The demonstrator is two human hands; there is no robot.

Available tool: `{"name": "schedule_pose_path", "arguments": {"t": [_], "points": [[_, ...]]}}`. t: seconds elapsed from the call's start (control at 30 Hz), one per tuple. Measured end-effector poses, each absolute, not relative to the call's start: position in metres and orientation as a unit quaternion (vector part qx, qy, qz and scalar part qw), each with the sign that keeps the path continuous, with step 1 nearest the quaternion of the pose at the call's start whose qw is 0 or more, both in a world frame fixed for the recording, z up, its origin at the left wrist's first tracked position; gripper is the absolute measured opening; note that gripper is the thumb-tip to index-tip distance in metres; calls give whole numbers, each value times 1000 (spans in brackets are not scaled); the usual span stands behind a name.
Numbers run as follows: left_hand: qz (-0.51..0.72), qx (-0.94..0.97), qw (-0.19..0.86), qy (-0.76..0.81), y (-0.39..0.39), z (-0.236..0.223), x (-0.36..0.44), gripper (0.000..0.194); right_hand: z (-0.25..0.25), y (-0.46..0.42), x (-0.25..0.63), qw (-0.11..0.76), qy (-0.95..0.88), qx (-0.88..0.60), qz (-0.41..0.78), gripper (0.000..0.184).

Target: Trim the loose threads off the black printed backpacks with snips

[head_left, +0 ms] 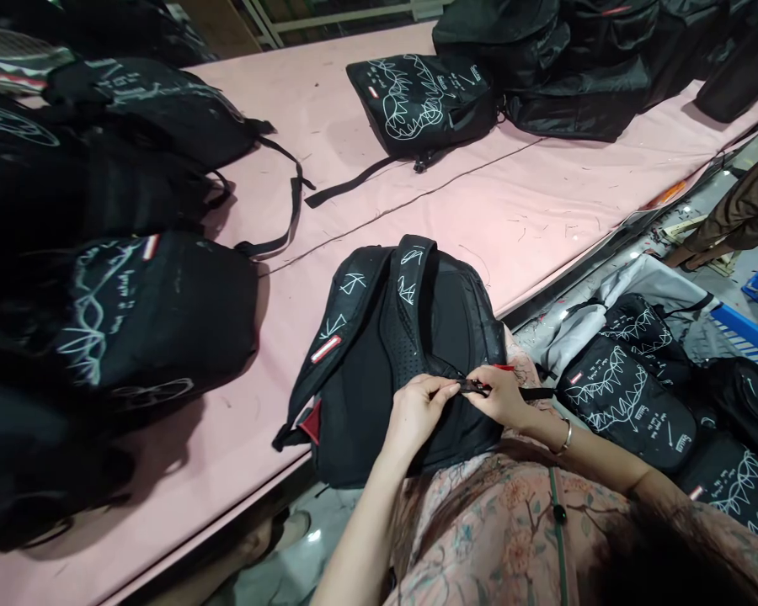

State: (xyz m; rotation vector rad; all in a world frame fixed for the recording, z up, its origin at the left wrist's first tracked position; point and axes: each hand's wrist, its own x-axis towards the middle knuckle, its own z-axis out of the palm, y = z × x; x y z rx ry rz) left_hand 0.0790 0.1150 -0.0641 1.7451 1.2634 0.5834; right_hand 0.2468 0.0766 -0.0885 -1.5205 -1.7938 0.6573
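Note:
A black backpack [360,404] lies on the table edge with its padded back and both shoulder straps facing up. White line drawings and a red-and-white label mark the straps. My left hand [417,412] pinches the lower end of one shoulder strap [410,295] at a small black buckle [473,386]. On the buckle's other side, my right hand [498,397] is closed around it, fingers and thumb together. A loose webbing end [536,393] sticks out to the right past my right hand. My fingers partly hide the buckle.
Several black backpacks are heaped at the left [164,311]. One patterned backpack [417,101] lies farther back on the pink-covered table [379,202], beside more bags [574,101]. At right, below the table, backpacks [632,396] fill a blue crate [749,332]. A person's legs [745,210] stand beyond.

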Motion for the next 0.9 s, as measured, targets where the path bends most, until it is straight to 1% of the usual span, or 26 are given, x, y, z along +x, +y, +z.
{"name": "schedule_pose_path", "arguments": {"t": [0.1,0.17,0.23,0.33,0.43,0.53,0.63,0.73,0.8,0.9], "points": [[220,707,447,503,115,-64,81,19,-94,75,249,330,-715,-571,234,7],[265,665,469,517,113,-65,86,15,-96,75,250,335,-720,-567,220,7],[331,577,522,534,110,-68,92,11,-96,75,251,346,-722,-563,205,6],[387,446,602,538,106,-71,100,22,-96,72,252,350,-731,-561,170,5],[380,339,699,502,100,-68,105,37,-97,68,255,369,-717,-569,157,9],[375,250,768,454,95,-61,108,46,-98,64,257,405,-689,-567,200,10],[385,200,789,435,92,-59,110,49,-93,64,257,408,-661,-576,252,8],[382,198,792,433,93,-60,110,46,-82,66,255,402,-626,-588,317,6],[377,213,788,438,93,-62,109,40,-75,67,255,396,-586,-598,377,13],[373,227,782,445,93,-64,107,36,-67,67,260,411,-512,-606,448,32]]}}
